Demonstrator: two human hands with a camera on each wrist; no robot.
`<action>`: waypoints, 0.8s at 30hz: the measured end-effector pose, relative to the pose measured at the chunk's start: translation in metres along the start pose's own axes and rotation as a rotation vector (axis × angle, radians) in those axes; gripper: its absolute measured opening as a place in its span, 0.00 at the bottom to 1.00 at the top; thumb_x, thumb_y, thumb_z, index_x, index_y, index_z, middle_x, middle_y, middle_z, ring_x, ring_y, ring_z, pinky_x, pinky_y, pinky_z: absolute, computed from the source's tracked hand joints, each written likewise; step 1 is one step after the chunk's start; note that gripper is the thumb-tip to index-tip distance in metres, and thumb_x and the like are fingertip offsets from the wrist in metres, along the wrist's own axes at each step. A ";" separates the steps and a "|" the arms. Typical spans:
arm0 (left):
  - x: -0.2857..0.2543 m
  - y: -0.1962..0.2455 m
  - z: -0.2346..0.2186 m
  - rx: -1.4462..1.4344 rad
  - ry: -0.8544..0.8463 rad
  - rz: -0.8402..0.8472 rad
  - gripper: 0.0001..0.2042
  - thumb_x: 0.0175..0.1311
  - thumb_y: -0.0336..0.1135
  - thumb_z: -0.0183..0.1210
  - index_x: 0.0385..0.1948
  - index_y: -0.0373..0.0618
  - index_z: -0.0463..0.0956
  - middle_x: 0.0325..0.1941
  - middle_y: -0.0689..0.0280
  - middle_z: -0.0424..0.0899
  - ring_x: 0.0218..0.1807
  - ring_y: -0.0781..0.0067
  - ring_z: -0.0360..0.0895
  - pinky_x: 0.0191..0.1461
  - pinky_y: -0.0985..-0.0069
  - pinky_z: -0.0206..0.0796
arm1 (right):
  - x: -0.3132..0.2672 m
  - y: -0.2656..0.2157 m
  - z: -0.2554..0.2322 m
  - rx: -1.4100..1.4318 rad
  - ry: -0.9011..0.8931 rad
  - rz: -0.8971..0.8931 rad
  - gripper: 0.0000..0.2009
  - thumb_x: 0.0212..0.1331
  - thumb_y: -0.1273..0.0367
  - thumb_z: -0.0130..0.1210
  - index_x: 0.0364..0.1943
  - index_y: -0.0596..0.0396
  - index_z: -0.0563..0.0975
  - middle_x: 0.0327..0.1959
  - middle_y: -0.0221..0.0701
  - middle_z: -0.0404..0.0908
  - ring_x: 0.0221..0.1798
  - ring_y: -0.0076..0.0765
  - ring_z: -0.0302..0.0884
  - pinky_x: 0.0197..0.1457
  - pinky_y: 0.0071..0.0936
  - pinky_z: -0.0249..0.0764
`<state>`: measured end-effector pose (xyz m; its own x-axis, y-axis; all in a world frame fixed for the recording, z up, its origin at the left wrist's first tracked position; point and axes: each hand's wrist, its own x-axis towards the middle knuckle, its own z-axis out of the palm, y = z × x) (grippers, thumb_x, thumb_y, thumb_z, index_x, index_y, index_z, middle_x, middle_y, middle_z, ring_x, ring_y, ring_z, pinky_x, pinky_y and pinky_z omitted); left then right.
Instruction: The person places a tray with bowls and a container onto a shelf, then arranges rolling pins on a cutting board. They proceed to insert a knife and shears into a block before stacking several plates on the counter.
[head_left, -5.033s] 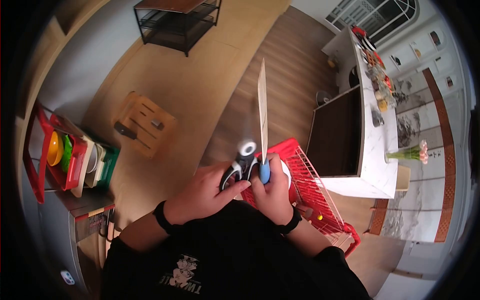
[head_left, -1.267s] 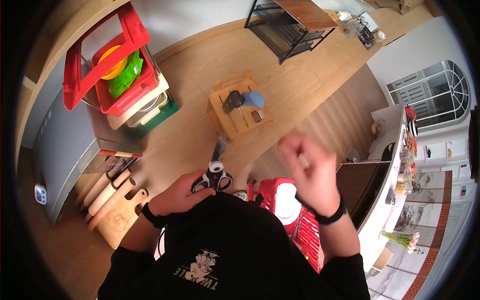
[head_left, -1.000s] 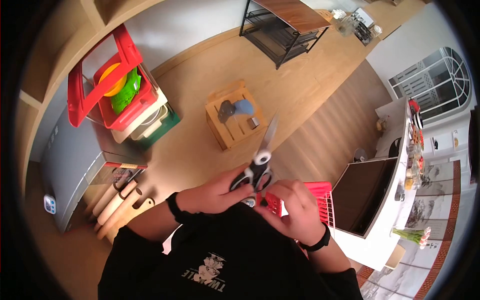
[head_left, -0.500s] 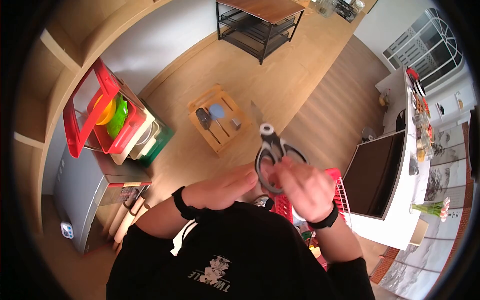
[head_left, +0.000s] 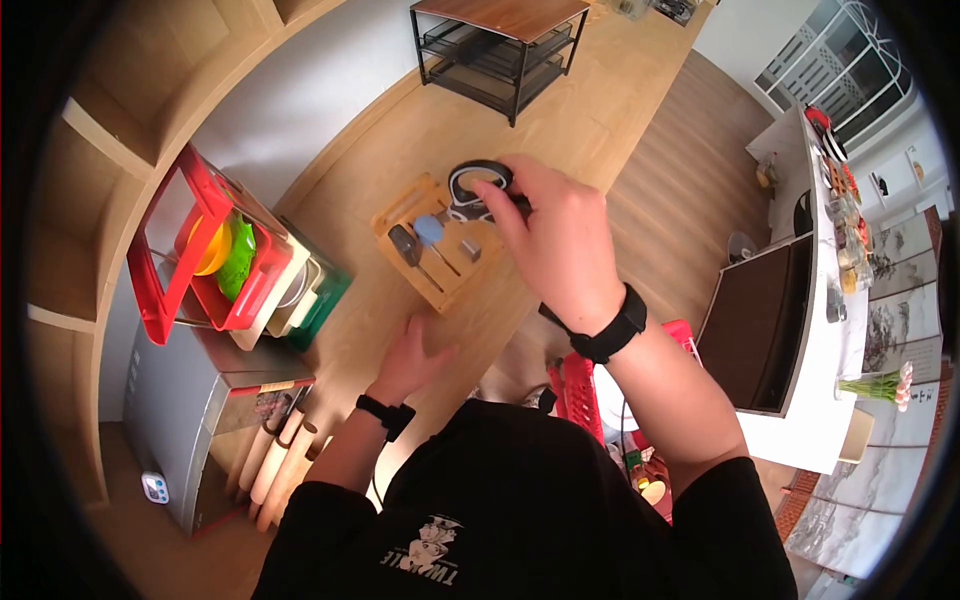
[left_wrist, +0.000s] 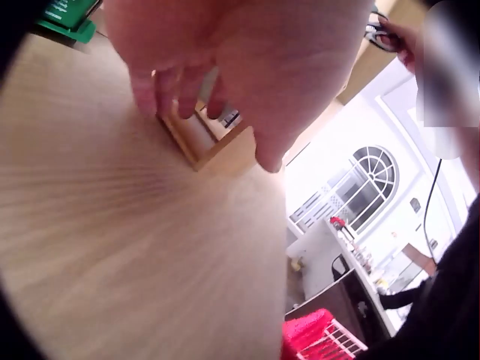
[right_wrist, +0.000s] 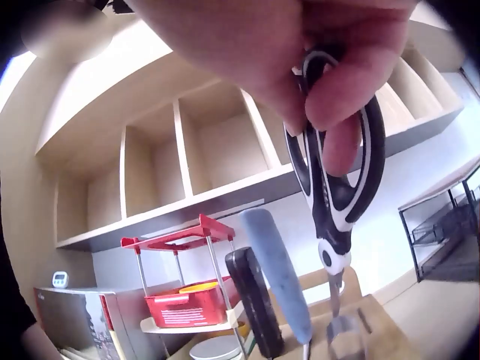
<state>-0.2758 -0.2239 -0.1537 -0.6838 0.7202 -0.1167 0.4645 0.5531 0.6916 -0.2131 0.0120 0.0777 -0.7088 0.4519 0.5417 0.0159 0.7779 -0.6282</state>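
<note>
My right hand [head_left: 565, 240] grips a pair of scissors [right_wrist: 331, 225] by its black-and-white handles, fingers through the loops. The blades point down at a metal-lined slot [head_left: 470, 249] in the slotted wooden knife block [head_left: 440, 297], and the tip overlaps that slot in the right wrist view. A blue-handled knife [right_wrist: 277, 270] and a black-handled one [right_wrist: 253, 300] stand in the block with their handles up. My left hand [head_left: 410, 360] is spread open near the block's front corner, holding nothing. In the left wrist view its fingers cover part of the block.
A red rack [head_left: 165, 260] with bowls and a green packet stands left, above a grey box [head_left: 165, 420]. Rolling pins [head_left: 275, 465] lie in front. A black wire shelf [head_left: 515, 75] is behind. A red shopping cart [head_left: 575, 390] stands beside the counter's edge.
The blue-handled knife has gone from my right hand into the block. The scissors have passed from left hand to right and moved over the block. My left hand has let go and moved left.
</note>
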 end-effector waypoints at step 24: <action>0.038 -0.036 0.017 0.045 -0.156 0.271 0.17 0.64 0.31 0.60 0.55 0.40 0.76 0.60 0.50 0.77 0.67 0.39 0.63 0.75 0.52 0.49 | 0.046 0.006 0.056 0.022 -0.272 -0.166 0.07 0.63 0.70 0.54 0.34 0.61 0.77 0.24 0.48 0.79 0.31 0.60 0.78 0.35 0.49 0.75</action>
<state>-0.3088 -0.2095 -0.1953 -0.4385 0.8977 -0.0427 0.6448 0.3473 0.6809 -0.2848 0.0130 0.0673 -0.8629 0.1841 0.4707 -0.1290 0.8203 -0.5572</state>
